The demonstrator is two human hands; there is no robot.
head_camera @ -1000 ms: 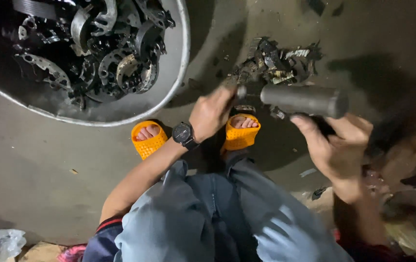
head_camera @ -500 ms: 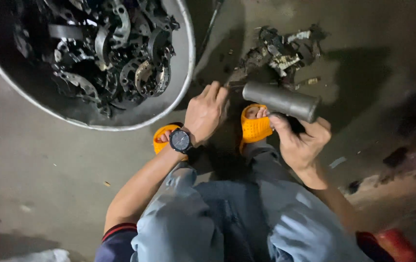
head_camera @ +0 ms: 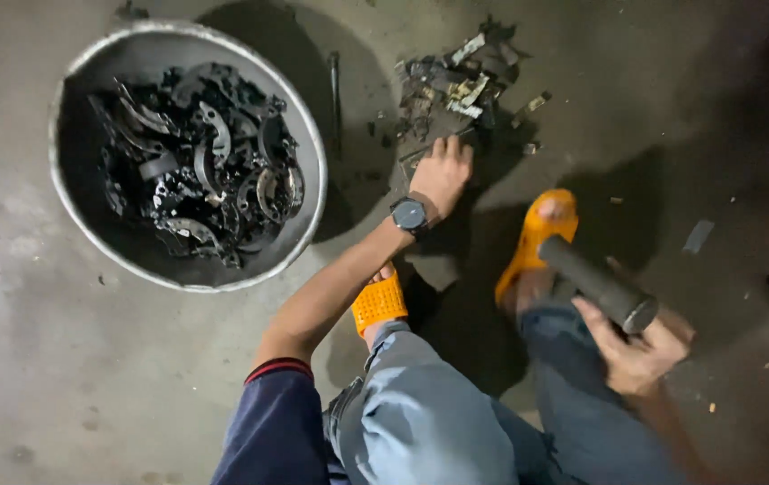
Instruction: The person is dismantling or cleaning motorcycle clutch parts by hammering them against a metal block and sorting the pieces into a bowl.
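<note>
Basin [head_camera: 70, 216] of grey metal now lies whole in the view at the left, with its full round rim showing, where half a second ago its left part was cut by the edge. It is filled with dark curved metal pieces [head_camera: 200, 171], bent like crescents, some shiny on the worn face. They lie in the same heap as before, so the view has moved, not the basin.

Going to the right, the left hand [head_camera: 443, 175] has gone farther forward. Before, it was near the orange sandal; now the arm is stretched long and the wristwatch [head_camera: 409, 214] is well ahead of the left sandal [head_camera: 379, 304]. The hand lies palm down on the floor with fingers spread flat, and their tips touch the near edge of the scrap pile [head_camera: 456, 81], a small heap of broken dark and pale bits. I cannot tell if it pinches something under the fingers; it looks open and pressing. By my judgement it is choosing or steadying a piece from this heap.

Farther right, the right sandal [head_camera: 537, 238] is placed forward. The right hand [head_camera: 640, 355] has drawn back and lower, next to the knee, and it is closed around the end of a thick dark metal cylinder [head_camera: 595, 283]. This bar points up and left, lifted off the floor and apart from the heap.
</note>
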